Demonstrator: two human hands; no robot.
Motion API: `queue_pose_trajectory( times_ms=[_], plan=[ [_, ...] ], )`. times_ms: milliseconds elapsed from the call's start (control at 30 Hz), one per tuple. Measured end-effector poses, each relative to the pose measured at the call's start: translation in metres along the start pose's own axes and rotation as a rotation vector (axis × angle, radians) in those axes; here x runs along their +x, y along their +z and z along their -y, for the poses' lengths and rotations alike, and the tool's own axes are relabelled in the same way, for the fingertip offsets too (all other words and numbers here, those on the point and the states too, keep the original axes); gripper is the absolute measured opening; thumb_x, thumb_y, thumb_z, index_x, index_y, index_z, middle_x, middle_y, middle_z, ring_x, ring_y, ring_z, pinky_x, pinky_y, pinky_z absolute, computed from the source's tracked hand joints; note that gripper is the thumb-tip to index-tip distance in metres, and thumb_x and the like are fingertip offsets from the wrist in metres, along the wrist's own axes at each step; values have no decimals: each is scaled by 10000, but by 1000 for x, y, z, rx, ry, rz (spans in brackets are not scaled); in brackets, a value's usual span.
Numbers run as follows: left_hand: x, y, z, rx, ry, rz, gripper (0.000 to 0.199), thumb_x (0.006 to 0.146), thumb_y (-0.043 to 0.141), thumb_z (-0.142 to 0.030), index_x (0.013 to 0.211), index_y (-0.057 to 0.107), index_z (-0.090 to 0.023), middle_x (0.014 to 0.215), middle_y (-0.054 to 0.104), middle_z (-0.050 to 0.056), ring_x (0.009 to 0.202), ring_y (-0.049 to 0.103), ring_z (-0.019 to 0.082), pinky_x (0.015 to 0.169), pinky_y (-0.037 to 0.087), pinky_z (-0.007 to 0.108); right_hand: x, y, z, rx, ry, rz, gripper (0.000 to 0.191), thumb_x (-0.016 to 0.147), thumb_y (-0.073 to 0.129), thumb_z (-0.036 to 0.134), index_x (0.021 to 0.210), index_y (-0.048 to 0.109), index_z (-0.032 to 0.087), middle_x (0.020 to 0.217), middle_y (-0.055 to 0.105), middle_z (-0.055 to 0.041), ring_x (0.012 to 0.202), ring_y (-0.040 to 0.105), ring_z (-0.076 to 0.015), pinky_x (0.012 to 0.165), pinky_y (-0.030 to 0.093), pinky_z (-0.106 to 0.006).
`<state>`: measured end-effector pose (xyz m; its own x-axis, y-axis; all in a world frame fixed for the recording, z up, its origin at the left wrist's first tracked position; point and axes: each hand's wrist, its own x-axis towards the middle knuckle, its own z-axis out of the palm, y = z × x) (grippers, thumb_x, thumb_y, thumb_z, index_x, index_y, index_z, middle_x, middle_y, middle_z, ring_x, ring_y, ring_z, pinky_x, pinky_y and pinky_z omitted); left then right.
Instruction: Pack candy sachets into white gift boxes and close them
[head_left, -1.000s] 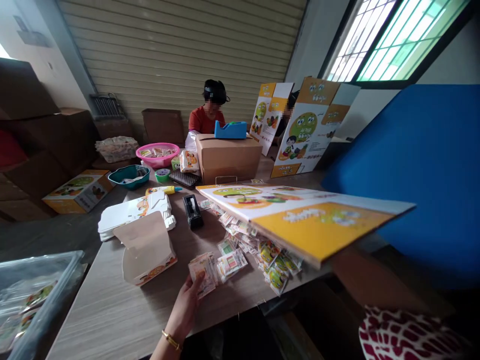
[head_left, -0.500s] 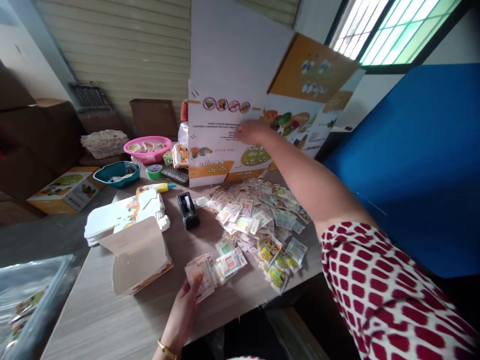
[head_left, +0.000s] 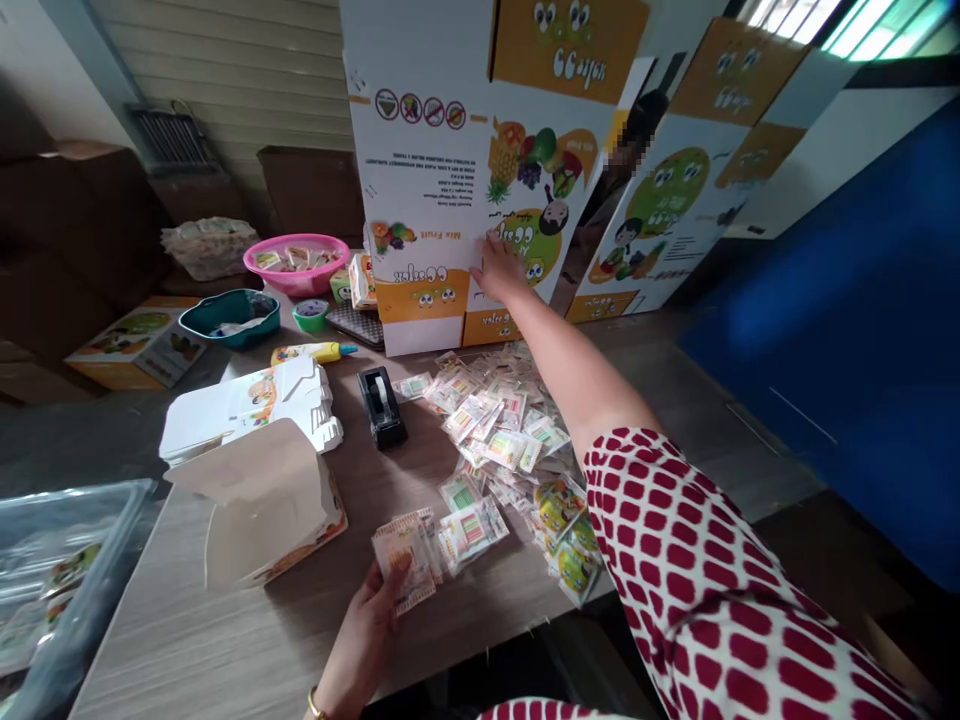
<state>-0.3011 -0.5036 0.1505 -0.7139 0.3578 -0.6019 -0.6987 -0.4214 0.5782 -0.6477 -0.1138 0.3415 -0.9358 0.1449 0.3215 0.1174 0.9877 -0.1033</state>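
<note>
My right hand presses flat, fingers spread, against a large printed cardboard carton sheet, which stands upright at the table's far side. My left hand, wearing a gold bracelet, grips a small bundle of printed sachets near the table's front edge. A loose pile of similar sachets spreads across the wooden-look table between my hands. Beside the bundle lies a folded-open white carton. A black tape dispenser stands left of the pile.
A pink basin, teal tray, glue stick and white carton blanks sit left on the table. A clear plastic bin is at lower left. Another printed sheet leans right, partly hiding a person.
The carton sheet has swung up from a low tilt over the pile to upright at the far side. My right hand has moved forward onto it. The whole sachet pile now shows.
</note>
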Motion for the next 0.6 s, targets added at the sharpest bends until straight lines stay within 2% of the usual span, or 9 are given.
queue_pose_trajectory(
  times_ms=[100,200,300,433,600],
  plan=[
    [-1,2,-1,-7,-18,-13,557,754,885,-397,1238,714,-182,1244,756,117,1254,670,323,1151,481,460,0,29,-8,27,7,30,698,1068,322,518,1632,247,114,1721,124,-205,1571,171,-379,1225,201,-634],
    [1,-1,0,-23,-46,-19,566,772,870,-404,1264,692,-186,1255,751,124,1257,670,322,1143,488,454,-11,49,-9,37,-4,-20,679,1057,369,463,1629,256,114,1721,127,-211,1560,210,-376,1230,217,-604],
    [9,-11,5,-26,-99,-45,549,770,873,-363,1252,680,-186,1224,763,126,1237,682,325,1113,515,444,-27,61,-4,27,7,-55,707,1011,476,389,1626,263,112,1717,160,-205,1558,229,-376,1225,274,-565],
    [28,-27,12,3,-165,-113,477,760,867,-245,1202,695,-192,1094,799,109,1168,718,338,1063,554,451,-47,73,2,18,6,-45,690,993,500,342,1615,292,129,1715,179,-197,1551,254,-363,1201,330,-533],
    [37,-30,15,-14,-157,-75,428,707,891,-261,1100,723,-227,990,814,78,1145,725,362,1062,553,482,-64,86,8,17,30,-3,614,1021,441,315,1591,336,111,1714,187,-193,1542,287,-328,1210,319,-462]
  ],
)
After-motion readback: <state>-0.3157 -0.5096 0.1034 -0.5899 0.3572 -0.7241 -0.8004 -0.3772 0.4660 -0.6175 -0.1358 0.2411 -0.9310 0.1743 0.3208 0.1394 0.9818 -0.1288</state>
